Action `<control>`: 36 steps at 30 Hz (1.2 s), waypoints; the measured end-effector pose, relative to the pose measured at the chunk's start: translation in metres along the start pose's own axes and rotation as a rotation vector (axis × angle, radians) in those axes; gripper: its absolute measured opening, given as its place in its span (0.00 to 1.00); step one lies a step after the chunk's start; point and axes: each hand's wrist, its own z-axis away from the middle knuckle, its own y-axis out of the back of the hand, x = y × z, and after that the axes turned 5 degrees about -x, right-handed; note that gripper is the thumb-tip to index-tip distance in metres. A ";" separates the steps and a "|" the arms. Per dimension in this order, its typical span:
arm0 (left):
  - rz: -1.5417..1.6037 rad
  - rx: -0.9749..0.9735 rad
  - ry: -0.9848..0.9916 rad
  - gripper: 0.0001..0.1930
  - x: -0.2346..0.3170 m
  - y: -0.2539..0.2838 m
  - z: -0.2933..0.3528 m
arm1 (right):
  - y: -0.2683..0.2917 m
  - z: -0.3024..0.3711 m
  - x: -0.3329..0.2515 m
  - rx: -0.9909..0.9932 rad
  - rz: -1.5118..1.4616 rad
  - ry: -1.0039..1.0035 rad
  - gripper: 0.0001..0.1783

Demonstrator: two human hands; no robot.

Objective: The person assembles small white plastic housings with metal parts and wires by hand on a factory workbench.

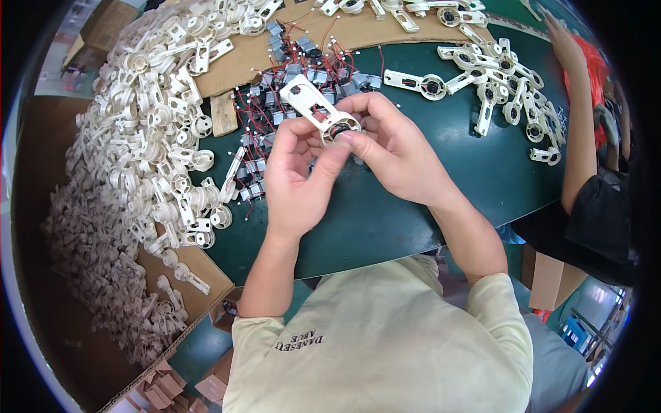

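Both of my hands grip one cream plastic housing point(311, 100), a long slotted handle that ends in a round ring. A dark round part sits inside the ring. My left hand point(297, 168) closes round the ring's left side, its thumb near the rim. From the other side my right hand point(392, 148) holds it, with the thumb pressed on the ring by the dark part. Just beyond my hands lies a heap of small grey motors point(275, 82) with red wires and white plugs. Some fingertips are hidden behind the housing.
A large pile of cream housings point(148, 138) spills over cardboard on the left. More housings with dark centres point(482, 72) lie at the far right of the green table point(372, 227). A wooden block point(224, 113) is beside the motors. Another person's arm point(578, 124) reaches in at right.
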 end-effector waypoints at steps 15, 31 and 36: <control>-0.353 0.028 -0.010 0.20 0.010 0.021 -0.006 | 0.026 -0.004 -0.028 0.178 0.173 -0.197 0.13; -1.469 0.530 0.151 0.16 0.035 0.147 -0.090 | 0.083 -0.015 -0.023 0.735 1.137 0.131 0.18; -1.750 0.544 0.320 0.16 0.037 0.150 -0.109 | 0.050 -0.009 0.014 0.275 1.139 0.093 0.14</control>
